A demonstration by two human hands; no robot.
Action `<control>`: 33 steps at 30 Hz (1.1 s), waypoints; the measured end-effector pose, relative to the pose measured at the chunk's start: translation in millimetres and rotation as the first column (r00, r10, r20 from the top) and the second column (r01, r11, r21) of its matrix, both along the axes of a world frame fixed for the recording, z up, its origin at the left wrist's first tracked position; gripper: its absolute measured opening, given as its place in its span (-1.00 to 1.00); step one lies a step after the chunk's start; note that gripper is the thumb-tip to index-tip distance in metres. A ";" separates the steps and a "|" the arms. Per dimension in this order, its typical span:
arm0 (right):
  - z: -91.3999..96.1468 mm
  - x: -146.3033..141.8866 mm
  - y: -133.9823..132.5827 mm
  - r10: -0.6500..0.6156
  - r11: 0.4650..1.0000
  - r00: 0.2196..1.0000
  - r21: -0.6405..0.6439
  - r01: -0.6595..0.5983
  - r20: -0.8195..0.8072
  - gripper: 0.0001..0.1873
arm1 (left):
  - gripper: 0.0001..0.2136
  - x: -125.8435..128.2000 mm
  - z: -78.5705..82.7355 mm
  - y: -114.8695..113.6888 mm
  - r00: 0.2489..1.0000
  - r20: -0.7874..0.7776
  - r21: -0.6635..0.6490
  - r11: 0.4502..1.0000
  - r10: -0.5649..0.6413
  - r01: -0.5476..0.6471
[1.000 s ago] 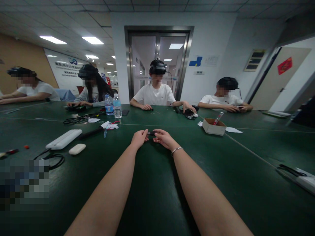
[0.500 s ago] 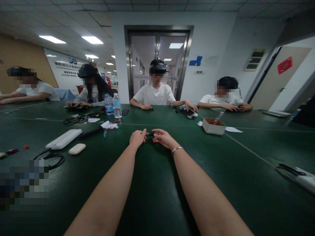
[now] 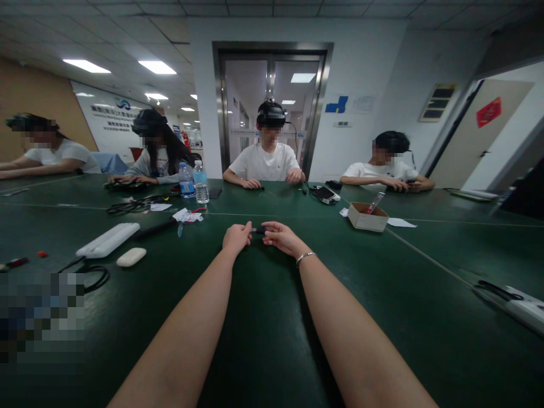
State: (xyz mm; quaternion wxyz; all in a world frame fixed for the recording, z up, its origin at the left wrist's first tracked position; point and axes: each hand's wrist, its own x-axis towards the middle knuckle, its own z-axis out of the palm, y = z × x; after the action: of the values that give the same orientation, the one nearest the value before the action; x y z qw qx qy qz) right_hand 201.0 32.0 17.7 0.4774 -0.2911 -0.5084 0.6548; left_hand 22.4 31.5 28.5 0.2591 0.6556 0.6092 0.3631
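Both my arms stretch out over the dark green table (image 3: 263,317). My left hand (image 3: 236,236) and my right hand (image 3: 281,237) meet at the table's middle, fingers pinched on the two ends of a small dark object (image 3: 259,230) held between them. A thin bracelet (image 3: 305,257) circles my right wrist. The object is too small to name.
A small cardboard box (image 3: 368,217) with a pen stands to the right. Two water bottles (image 3: 194,182), a white power strip (image 3: 107,239), a white oval case (image 3: 131,256), black cables (image 3: 91,276) and papers lie to the left. Several other people sit along the far side.
My hands have stayed together on the small object. The person opposite has drawn an outstretched hand back from the phone on the table. The view has shifted slightly.
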 end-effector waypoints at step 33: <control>4.2 -1.0 -4.1 -0.007 1.000 1.000 -0.022 0.007 -0.021 -0.70 | -0.48 -1.2 -5.2 5.0 0.999 0.032 0.029 1.000 -0.010 0.009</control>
State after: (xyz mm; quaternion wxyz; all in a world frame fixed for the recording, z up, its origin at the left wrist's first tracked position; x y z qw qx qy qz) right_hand 200.0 28.0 21.9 0.4819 -0.2911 -0.4952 0.6617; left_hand 21.2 36.5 23.3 0.2611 0.6564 0.5964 0.3812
